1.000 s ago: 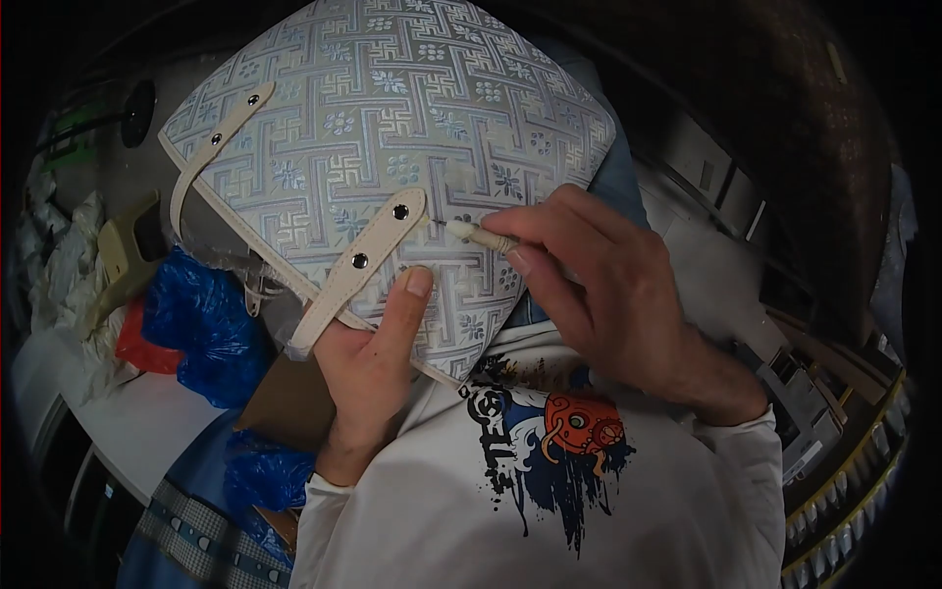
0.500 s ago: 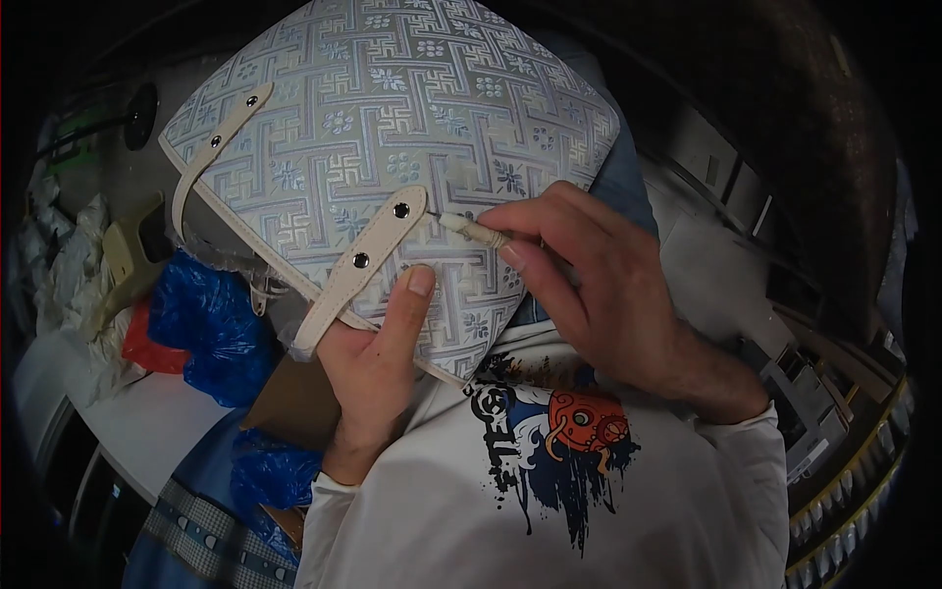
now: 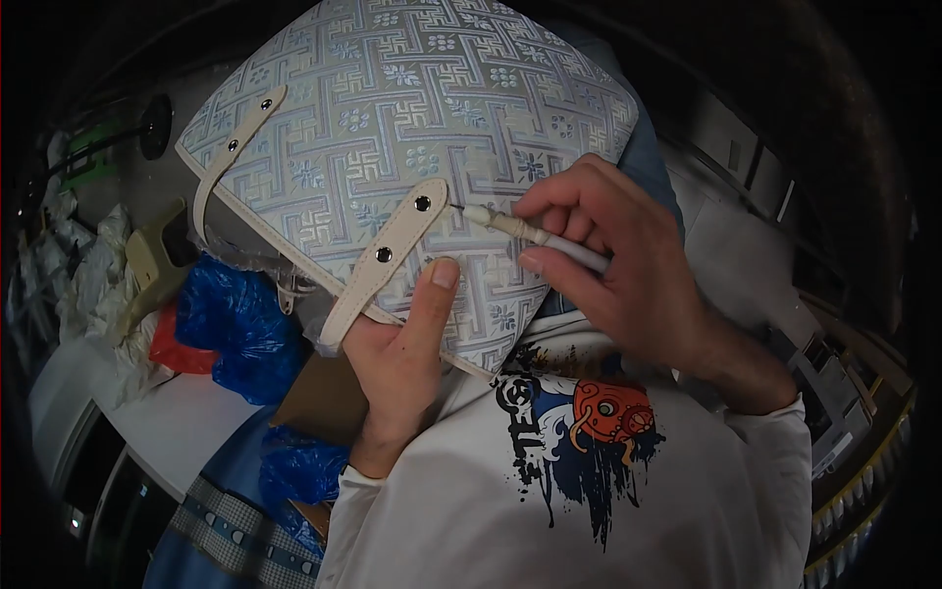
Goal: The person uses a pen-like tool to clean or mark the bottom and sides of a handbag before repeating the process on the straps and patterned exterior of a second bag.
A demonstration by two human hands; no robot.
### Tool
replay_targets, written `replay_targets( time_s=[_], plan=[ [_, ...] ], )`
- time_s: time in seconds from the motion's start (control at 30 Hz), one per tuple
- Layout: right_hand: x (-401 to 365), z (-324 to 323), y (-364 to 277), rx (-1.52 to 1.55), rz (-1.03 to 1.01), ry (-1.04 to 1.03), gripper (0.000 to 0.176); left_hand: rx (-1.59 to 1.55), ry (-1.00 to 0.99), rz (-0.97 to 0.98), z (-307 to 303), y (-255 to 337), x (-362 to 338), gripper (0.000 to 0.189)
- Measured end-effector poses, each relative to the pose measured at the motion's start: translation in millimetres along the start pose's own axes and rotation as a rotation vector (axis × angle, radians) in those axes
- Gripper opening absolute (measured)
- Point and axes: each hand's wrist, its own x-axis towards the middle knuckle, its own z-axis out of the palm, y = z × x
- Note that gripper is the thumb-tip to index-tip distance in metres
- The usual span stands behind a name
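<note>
A pale blue bag (image 3: 412,108) with a woven geometric and floral pattern rests against my chest. My left hand (image 3: 402,363) grips its lower edge from below, thumb pressed on the fabric beside a cream leather strap tab (image 3: 388,250) with two dark rivets. My right hand (image 3: 618,265) holds a thin white pen-like tool (image 3: 530,231) whose tip touches the fabric at the end of that strap tab. The second end of the cream handle (image 3: 240,137) is riveted at the bag's upper left.
Blue plastic bags (image 3: 231,324) and a red one (image 3: 172,344) lie at the left on a white surface (image 3: 167,422). A beige tool (image 3: 157,260) and crumpled white plastic (image 3: 88,285) sit further left. Shelving with boxes (image 3: 834,393) stands at the right.
The pen tip has stayed at the strap tab's end, and more of the pen's barrel shows beyond my fingers. The whole view has shifted slightly right and down.
</note>
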Motion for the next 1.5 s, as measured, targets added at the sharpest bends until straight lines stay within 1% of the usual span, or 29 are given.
replay_targets(
  time_s=[0.1,0.17,0.3,0.37,0.4,0.47,0.57,0.67,0.8,0.9,0.97,1.0,1.07,1.2,1.27,1.3,1.37,1.4,1.47,1.5],
  plan=[
    [0,-1,5,0.041,0.011,-0.015,0.025,0.006,-0.014,-0.004,1,2,1,0.037],
    [1,-3,6,-0.032,-0.07,-0.023,0.025,0.007,-0.023,-0.007,1,3,1,0.037],
    [2,-6,4,-0.083,-0.105,-0.006,0.025,0.02,-0.014,0.006,1,2,2,0.038],
    [4,-9,-5,0.072,0.102,-0.063,0.023,0.009,-0.006,0.002,2,4,1,0.038],
    [5,-9,-3,0.071,0.101,-0.063,0.023,0.01,-0.003,-0.004,3,5,1,0.038],
    [6,-9,2,0.001,-0.039,-0.034,0.024,0.011,0.002,-0.011,3,5,1,0.039],
    [5,-6,5,-0.019,-0.088,-0.003,0.023,0.02,0.012,-0.01,1,3,1,0.039],
    [4,-5,8,-0.069,-0.119,0.024,0.021,0.029,-0.008,0.0,0,2,1,0.039],
    [4,-9,8,-0.069,-0.108,0.045,0.02,0.005,0.0,-0.011,3,3,1,0.039],
    [4,-9,6,-0.034,-0.081,0.029,0.02,0.004,0.01,-0.014,4,5,1,0.039],
    [3,-9,4,0.079,-0.008,-0.005,0.019,0.004,0.017,-0.022,4,5,0,0.039],
    [3,-9,4,0.079,-0.008,-0.006,0.019,0.003,0.017,-0.019,4,5,0,0.039],
    [4,-11,6,0.06,-0.046,-0.042,0.02,0.001,0.017,-0.015,3,5,0,0.039],
    [5,-10,10,0.023,-0.117,-0.039,0.022,0.031,0.002,0.008,2,4,2,0.038],
    [6,-11,12,-0.078,-0.175,-0.047,0.022,0.04,0.0,0.016,2,4,2,0.038],
    [5,-11,8,-0.078,-0.175,-0.047,0.022,0.037,-0.005,0.012,2,5,2,0.039],
    [3,-11,-1,0.121,0.06,-0.063,0.018,0.034,-0.008,0.01,2,6,2,0.039],
    [3,-10,0,0.121,0.059,-0.064,0.018,0.025,-0.008,0.0,3,7,2,0.039],
    [3,-10,5,0.0,-0.07,-0.048,0.018,0.015,-0.008,-0.007,2,7,1,0.04],
    [3,-9,6,-0.001,-0.07,-0.049,0.018,0.016,-0.015,-0.012,1,5,1,0.04]
  ],
)
